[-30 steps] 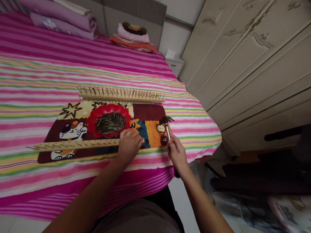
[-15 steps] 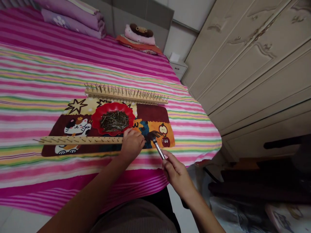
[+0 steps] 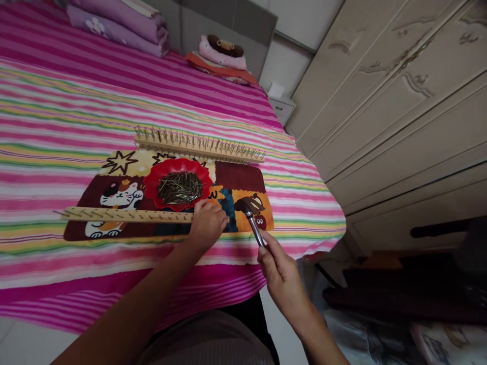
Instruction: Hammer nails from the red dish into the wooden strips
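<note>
My left hand [image 3: 207, 223] is closed around the right end of a narrow wooden strip [image 3: 133, 215], which has a row of nails along it. Whether a nail is also between those fingers is hidden. In my right hand [image 3: 279, 266] is a claw hammer [image 3: 254, 223], gripped by its shiny metal shaft, its dark head raised a little to the right of my left hand. Just behind the strip sits a red scalloped bowl [image 3: 150, 190] full of loose nails [image 3: 180, 187]. A second wooden strip [image 3: 201, 151], bristling with nails, lies beyond the bowl.
Bowl and near strip rest on a patterned mat [image 3: 239, 177] with cat and apple pictures, over a striped cloth [image 3: 304, 197] on a bed. Folded purple bedding [image 3: 117, 25] and a stack of cloths [image 3: 222, 61] lie farther back. A cream wardrobe [image 3: 380, 101] stands at right.
The hammer has shifted slightly right and its head has turned, with my right hand moving along. My left hand keeps its place on the strip. The view has shifted a little.
</note>
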The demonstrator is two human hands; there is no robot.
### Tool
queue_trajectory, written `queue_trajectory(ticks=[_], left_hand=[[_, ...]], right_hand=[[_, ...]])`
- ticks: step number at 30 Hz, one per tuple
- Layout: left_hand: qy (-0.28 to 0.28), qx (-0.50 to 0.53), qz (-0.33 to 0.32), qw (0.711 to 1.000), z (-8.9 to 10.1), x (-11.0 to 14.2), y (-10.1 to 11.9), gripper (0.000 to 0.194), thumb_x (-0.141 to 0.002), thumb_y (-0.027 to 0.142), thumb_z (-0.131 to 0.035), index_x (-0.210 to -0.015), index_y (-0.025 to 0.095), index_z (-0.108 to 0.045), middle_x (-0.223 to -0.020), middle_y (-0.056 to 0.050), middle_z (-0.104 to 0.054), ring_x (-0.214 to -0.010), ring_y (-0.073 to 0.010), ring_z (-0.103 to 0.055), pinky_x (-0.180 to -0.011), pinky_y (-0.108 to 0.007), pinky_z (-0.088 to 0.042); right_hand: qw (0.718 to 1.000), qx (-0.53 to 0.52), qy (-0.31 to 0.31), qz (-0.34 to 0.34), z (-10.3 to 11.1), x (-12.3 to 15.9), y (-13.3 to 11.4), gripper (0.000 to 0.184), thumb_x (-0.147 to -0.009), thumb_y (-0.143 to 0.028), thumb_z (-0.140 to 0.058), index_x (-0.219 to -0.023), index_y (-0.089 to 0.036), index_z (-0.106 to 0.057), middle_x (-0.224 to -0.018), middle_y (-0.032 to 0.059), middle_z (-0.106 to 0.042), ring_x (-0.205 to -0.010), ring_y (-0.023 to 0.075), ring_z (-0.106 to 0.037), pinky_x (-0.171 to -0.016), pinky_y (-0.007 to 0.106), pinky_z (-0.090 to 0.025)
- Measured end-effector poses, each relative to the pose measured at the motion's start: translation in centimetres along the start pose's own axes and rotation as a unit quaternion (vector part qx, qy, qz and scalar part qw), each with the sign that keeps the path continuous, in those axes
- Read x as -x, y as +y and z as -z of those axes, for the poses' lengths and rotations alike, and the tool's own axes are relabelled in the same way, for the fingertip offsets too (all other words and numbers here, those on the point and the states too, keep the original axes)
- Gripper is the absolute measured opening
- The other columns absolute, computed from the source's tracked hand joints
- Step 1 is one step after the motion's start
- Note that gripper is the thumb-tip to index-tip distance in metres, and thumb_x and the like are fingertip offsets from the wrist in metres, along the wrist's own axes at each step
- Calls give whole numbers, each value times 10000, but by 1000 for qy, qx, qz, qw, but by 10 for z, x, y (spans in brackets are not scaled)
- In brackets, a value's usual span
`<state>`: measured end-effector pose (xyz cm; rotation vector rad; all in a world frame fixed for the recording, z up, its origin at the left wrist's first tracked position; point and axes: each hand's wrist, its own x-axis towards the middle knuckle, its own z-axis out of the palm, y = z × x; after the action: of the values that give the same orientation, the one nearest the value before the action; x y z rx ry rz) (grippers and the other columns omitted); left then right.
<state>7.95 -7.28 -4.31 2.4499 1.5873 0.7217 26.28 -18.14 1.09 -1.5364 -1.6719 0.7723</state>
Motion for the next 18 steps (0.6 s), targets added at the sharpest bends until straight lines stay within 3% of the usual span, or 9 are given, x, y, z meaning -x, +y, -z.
queue_trajectory(ticks=[3, 7, 10, 13, 18], left_hand=[[-8, -1, 4, 1000, 0, 0, 0, 221, -835, 210, -512, -646, 199, -626, -717, -28, -654, -784, -194, -538, -973, -446, -299], [-52, -5, 27, 998, 5, 0, 3, 148, -809, 178, -520, -733, 184, -647, -781, -70, -658, -829, -221, -554, -929, -434, -322], [-86, -6, 45, 995, 10, -1, 6, 141, -768, 139, -540, -853, 162, -649, -874, -103, -662, -878, -237, -562, -887, -417, -340], [-128, -33, 64, 989, 13, -3, 8, 191, -765, 80, -494, -860, 141, -649, -899, -126, -662, -868, -240, -571, -848, -413, -344], [-169, -64, 92, 979, 19, -10, 10, 239, -785, 36, -441, -855, 112, -656, -885, -149, -665, -860, -242, -587, -845, -425, -333]], right_hand=[[999, 39, 12, -2, -2, -6, 13, 410, -916, -319, -415, -1272, -183, -567, -879, 47, -686, -721, 146, -628, -664, 245, -507], [986, 155, 60, 24, -6, -32, 49, 419, -903, -310, -401, -1260, -179, -576, -1120, 105, -666, -988, 219, -630, -818, 315, -500], [955, 288, 63, -21, -9, -62, 70, 420, -902, -271, -410, -1283, -179, -561, -1056, 115, -667, -846, 223, -639, -692, 311, -485], [914, 398, 43, -68, -11, -88, 80, 406, -927, -258, -401, -1296, -181, -552, -981, 113, -648, -689, 191, -599, -558, 278, -397], [899, 435, 19, -52, -16, -100, 85, 411, -922, -208, -407, -1302, -113, -535, -939, 140, -648, -743, 209, -580, -609, 293, -379]])
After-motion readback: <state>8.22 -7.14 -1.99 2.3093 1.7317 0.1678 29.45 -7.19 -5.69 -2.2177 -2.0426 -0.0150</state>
